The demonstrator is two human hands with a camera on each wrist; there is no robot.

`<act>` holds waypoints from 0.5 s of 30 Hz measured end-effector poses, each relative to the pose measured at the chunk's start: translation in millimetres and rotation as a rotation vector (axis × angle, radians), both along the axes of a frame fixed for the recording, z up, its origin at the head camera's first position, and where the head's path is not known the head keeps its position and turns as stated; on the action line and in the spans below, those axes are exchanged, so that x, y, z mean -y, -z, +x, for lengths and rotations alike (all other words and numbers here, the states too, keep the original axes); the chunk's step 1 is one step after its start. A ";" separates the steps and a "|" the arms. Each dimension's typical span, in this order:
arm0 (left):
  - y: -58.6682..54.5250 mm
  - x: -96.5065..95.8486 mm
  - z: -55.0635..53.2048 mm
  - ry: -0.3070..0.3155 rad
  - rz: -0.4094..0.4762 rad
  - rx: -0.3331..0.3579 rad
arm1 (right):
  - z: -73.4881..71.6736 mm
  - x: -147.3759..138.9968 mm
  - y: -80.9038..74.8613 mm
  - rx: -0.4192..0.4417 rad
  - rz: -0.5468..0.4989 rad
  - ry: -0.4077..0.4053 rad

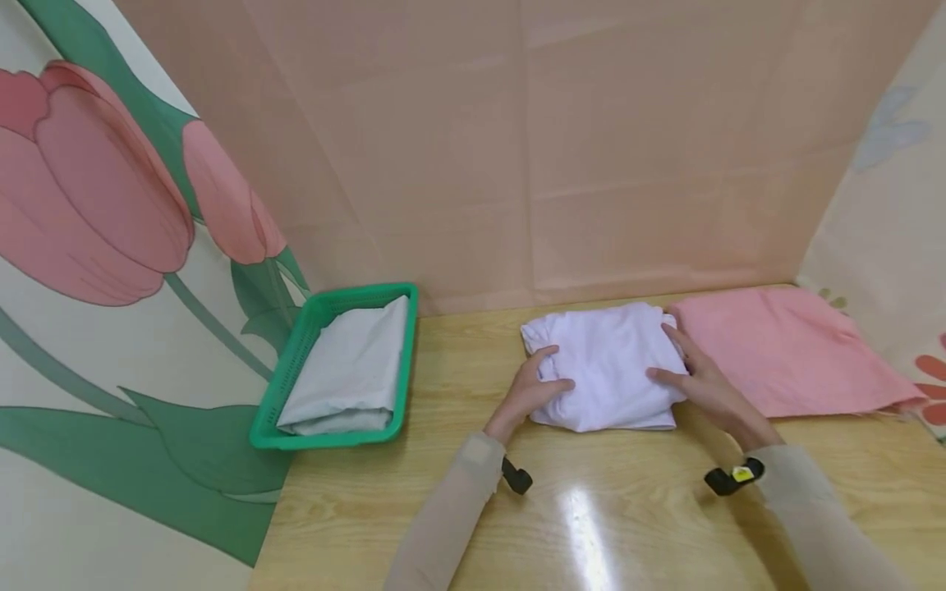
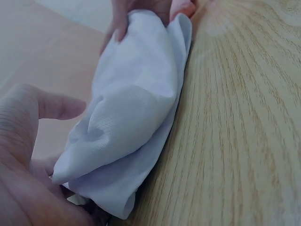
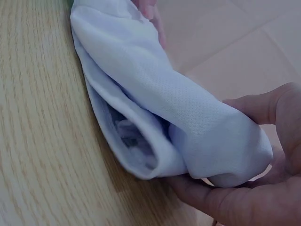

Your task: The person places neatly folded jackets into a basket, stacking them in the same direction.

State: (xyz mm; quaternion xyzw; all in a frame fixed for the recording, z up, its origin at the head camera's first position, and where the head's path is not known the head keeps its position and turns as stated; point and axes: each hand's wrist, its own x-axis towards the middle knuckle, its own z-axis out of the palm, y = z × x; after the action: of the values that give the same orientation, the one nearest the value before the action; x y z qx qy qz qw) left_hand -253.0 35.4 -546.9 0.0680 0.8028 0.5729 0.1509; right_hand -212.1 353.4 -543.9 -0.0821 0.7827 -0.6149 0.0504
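A folded white garment (image 1: 609,369) lies on the wooden table as a thick bundle, its layers showing along the near edge. My left hand (image 1: 526,390) grips its left end, thumb over the top and other fingers partly hidden. At the opposite end, my right hand (image 1: 709,386) holds the bundle. From the right wrist view, fingers (image 3: 207,195) reach beneath the fabric, with an open tubular fold (image 3: 131,141) beside them. The left wrist view shows the garment's rounded top layer (image 2: 127,117) over a flatter lower one.
To the left stands a green plastic basket (image 1: 409,369) with a folded grey-white cloth (image 1: 347,369) in it. A pink cloth (image 1: 783,353) is spread right of the white garment. Behind the wooden table (image 1: 458,525) hangs a beige sheet (image 1: 443,164); flower-patterned walls flank both sides.
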 end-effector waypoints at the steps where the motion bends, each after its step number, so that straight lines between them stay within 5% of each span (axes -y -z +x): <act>1: 0.2 -0.1 -0.2 -0.005 -0.004 -0.009 | -0.3 0.9 0.7 -0.002 -0.020 -0.007; 7: -0.4 -1.3 -0.9 -0.011 -0.006 -0.048 | -1.8 3.3 9.1 -0.054 -0.106 -0.021; 15: 0.5 0.7 -0.7 -0.026 -0.017 -0.103 | -0.6 5.7 12.3 -0.073 -0.050 0.025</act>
State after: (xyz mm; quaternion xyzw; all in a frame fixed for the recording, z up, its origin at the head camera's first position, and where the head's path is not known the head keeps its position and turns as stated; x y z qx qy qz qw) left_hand -253.7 34.7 -547.4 0.0857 0.8151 0.5636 0.1028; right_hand -212.8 347.7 -556.1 -0.0960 0.7693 -0.6316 0.0121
